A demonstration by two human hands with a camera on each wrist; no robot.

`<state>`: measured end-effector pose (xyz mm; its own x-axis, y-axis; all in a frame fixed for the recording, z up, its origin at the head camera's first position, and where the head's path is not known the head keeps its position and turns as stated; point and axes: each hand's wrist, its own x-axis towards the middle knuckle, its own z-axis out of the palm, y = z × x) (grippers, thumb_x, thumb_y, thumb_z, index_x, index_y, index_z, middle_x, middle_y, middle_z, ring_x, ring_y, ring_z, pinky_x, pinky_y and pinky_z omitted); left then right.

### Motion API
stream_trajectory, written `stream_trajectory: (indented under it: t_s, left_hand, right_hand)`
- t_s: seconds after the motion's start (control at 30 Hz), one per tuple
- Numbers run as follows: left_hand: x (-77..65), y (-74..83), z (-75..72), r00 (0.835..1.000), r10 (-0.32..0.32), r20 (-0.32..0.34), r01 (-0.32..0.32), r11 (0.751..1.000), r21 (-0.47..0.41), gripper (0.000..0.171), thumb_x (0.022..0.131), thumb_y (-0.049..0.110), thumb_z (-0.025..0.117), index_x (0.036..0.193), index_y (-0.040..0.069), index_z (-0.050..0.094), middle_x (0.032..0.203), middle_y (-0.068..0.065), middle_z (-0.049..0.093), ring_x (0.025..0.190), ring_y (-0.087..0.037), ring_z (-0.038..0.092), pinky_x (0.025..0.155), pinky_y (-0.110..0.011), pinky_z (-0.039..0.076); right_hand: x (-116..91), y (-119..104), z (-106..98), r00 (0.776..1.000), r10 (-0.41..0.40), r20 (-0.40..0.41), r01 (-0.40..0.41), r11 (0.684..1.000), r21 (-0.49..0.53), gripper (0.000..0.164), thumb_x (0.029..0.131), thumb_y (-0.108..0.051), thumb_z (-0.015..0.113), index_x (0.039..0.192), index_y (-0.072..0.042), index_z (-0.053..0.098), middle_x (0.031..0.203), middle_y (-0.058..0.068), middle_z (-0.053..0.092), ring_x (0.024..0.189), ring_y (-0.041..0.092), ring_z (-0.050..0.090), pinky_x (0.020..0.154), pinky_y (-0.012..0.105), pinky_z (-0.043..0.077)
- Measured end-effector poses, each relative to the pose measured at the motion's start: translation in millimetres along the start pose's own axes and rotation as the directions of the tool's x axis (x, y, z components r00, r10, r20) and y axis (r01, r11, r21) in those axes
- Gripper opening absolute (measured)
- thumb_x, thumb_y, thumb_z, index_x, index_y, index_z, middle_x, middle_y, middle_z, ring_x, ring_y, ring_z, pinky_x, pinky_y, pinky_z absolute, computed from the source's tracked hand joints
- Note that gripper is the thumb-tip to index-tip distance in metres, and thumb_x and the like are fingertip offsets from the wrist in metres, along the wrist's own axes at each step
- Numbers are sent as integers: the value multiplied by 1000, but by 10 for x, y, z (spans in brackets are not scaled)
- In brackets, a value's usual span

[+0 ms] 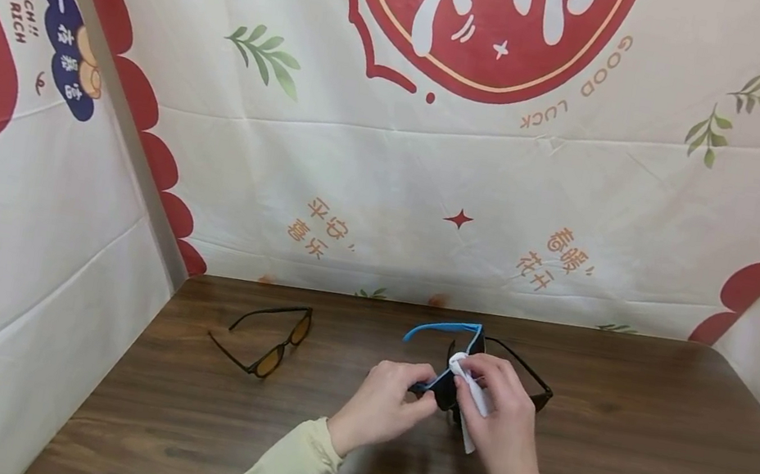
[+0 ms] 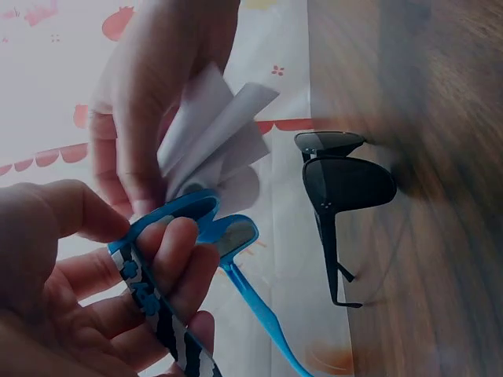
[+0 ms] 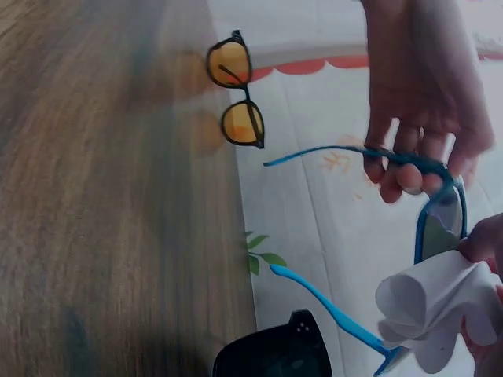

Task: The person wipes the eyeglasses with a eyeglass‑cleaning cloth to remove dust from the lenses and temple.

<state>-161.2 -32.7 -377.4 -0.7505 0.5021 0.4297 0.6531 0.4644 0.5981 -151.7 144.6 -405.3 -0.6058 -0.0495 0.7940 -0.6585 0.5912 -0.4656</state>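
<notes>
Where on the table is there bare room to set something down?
The table is bare between the amber-lensed glasses and left hand, and right of the black sunglasses. It is crowded around the right hand, blue glasses and white sheet.

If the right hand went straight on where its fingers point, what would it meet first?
Most likely the blue-framed glasses, just ahead of the white cloth that the right hand holds; whether they already touch is hard to tell.
</notes>
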Motion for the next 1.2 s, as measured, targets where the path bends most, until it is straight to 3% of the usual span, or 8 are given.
stream_trajectory:
  t_s: [0.2, 0.33, 0.4, 0.53, 0.73, 0.93, 1.07, 1.2]
  left_hand:
    - [14, -24, 7, 999, 3, -42, -4, 1000, -23, 6, 85, 3, 63, 84, 9, 66, 71, 8, 59, 58, -2, 44, 53, -13, 33]
    - [18, -34, -16, 998, -3, -62, 1, 999, -44, 6, 87, 5, 63, 86, 8, 67, 74, 6, 63, 63, -2, 49, 57, -13, 38]
    - [21, -32, -33, 998, -3, -69, 0, 999, -37, 6, 88, 6, 63, 85, 9, 68, 75, 6, 64, 66, -2, 51, 59, -13, 40]
    - [24, -18, -56, 998, 11, -60, -12, 1000, -22, 6, 85, 4, 63, 83, 9, 67, 75, 5, 65, 65, -2, 50, 59, -14, 38]
    - [10, 9, -53, 1000, 6, 1, -6, 999, -47, 8, 84, 3, 61, 84, 7, 67, 75, 6, 64, 60, -2, 46, 54, -14, 35]
    - [16, -3, -56, 1000, 12, -21, -12, 999, -38, 7, 85, 2, 61, 85, 8, 66, 72, 7, 61, 61, -3, 46, 55, -14, 36]
    - [11, -20, -66, 999, 20, -50, -21, 999, -35, 6, 87, 4, 63, 84, 8, 66, 73, 6, 61, 64, -3, 47, 58, -13, 37]
    - [0, -30, -78, 998, 14, -54, -16, 999, -47, 7, 87, 3, 62, 85, 7, 67, 73, 6, 62, 64, -3, 47, 58, -14, 38]
  right_hand:
    - [-32, -72, 25, 993, -117, 25, 116, 992, 51, 20, 89, -13, 69, 105, -2, 64, 101, 6, 63, 81, 15, 58, 72, 16, 48]
    - [-60, -63, 17, 980, -195, 42, 192, 978, 83, 32, 98, -32, 56, 102, -2, 65, 100, 5, 63, 83, 16, 60, 76, 15, 47]
    - [-59, -28, 1, 978, -205, 44, 201, 976, 84, 30, 97, -31, 57, 100, -2, 66, 100, 6, 63, 84, 17, 61, 79, 14, 47]
    - [-18, 62, -52, 990, -136, 36, 134, 990, 43, 12, 87, -6, 70, 98, -3, 66, 100, 7, 63, 87, 19, 61, 82, 11, 44]
    - [57, 73, -88, 997, -71, 32, 72, 997, -14, 30, 73, 13, 75, 96, -5, 67, 98, 5, 63, 89, 20, 62, 82, 9, 41]
    - [47, -1, -55, 980, -200, 19, 198, 976, 89, 12, 88, -12, 71, 98, -4, 73, 100, 6, 66, 89, 21, 65, 86, 11, 44]
    - [13, 15, -36, 948, -319, 22, 311, 936, 167, 34, 97, -32, 57, 98, -3, 74, 103, 10, 66, 91, 22, 65, 85, 14, 46]
    - [-32, 84, -76, 951, -305, 59, 291, 940, 178, 33, 97, -31, 56, 98, -3, 73, 103, 11, 66, 92, 21, 64, 84, 13, 46]
